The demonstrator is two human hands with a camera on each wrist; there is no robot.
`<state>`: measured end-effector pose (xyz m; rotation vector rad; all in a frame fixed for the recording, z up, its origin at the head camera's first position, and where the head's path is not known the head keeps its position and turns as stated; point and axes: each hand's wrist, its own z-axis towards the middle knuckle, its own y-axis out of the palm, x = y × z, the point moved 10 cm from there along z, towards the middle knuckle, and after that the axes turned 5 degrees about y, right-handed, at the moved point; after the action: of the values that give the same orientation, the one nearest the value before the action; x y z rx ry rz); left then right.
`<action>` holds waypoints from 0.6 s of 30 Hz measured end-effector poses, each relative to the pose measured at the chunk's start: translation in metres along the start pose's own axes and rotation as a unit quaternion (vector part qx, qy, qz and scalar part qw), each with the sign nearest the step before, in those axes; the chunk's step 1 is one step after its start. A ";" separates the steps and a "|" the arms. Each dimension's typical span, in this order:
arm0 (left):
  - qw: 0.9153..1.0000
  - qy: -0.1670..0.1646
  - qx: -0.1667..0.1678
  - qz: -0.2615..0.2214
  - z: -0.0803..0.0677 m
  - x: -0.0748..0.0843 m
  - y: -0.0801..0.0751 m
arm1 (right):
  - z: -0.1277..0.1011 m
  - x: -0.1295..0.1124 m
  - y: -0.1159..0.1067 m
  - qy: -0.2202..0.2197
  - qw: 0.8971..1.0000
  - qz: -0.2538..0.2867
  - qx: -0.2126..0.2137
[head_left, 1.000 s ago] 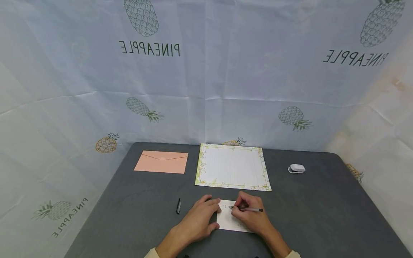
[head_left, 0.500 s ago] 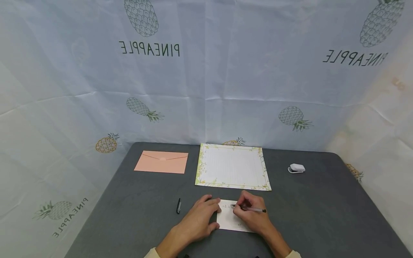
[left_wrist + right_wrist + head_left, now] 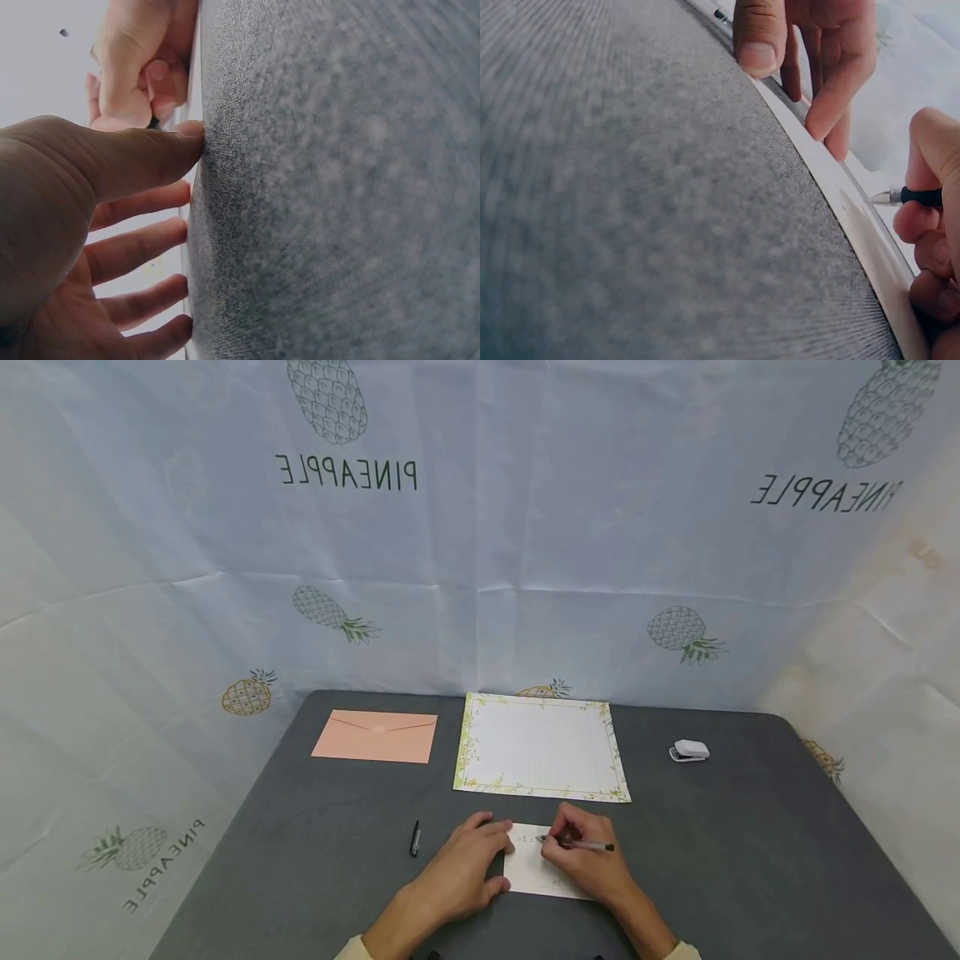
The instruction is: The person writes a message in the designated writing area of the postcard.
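My right hand point(image 3: 588, 857) pinches a pen point(image 3: 592, 845), its tip at the upper part of a small white card point(image 3: 531, 875) on the table. Small dark marks show on the card near the tip and lower down. In the right wrist view the pen point(image 3: 919, 196) has a metal tip and a black grip. My left hand point(image 3: 463, 868) rests with fingers spread at the card's left edge, thumb and fingertips right on it. Part of the card lies hidden under the right hand.
A black pen cap point(image 3: 415, 839) lies left of the left hand. Farther back are a peach envelope point(image 3: 375, 739), a lined sheet with a floral border point(image 3: 542, 747) and a white stapler point(image 3: 689, 751). A pineapple-print curtain point(image 3: 510, 527) hangs behind the dark grey table point(image 3: 315, 852).
The right hand and pen have shifted slightly right and up along the card, and more marks show near the top. The left hand has stayed in place.
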<state>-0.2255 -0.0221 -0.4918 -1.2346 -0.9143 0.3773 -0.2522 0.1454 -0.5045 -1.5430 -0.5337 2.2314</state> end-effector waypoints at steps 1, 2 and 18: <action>1.000 0.000 0.000 0.000 0.000 0.000 0.000 | 0.000 0.000 0.000 0.000 1.000 0.001 -0.001; 1.000 0.000 0.000 0.000 0.000 0.000 0.000 | 0.000 0.000 0.000 -0.001 1.000 0.001 -0.002; 1.000 0.005 0.003 0.003 0.000 0.001 -0.001 | -0.001 -0.001 0.001 -0.010 1.000 0.009 -0.013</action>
<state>-0.2255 -0.0214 -0.4903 -1.2326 -0.9008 0.3781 -0.2511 0.1444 -0.5049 -1.5447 -0.5603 2.2645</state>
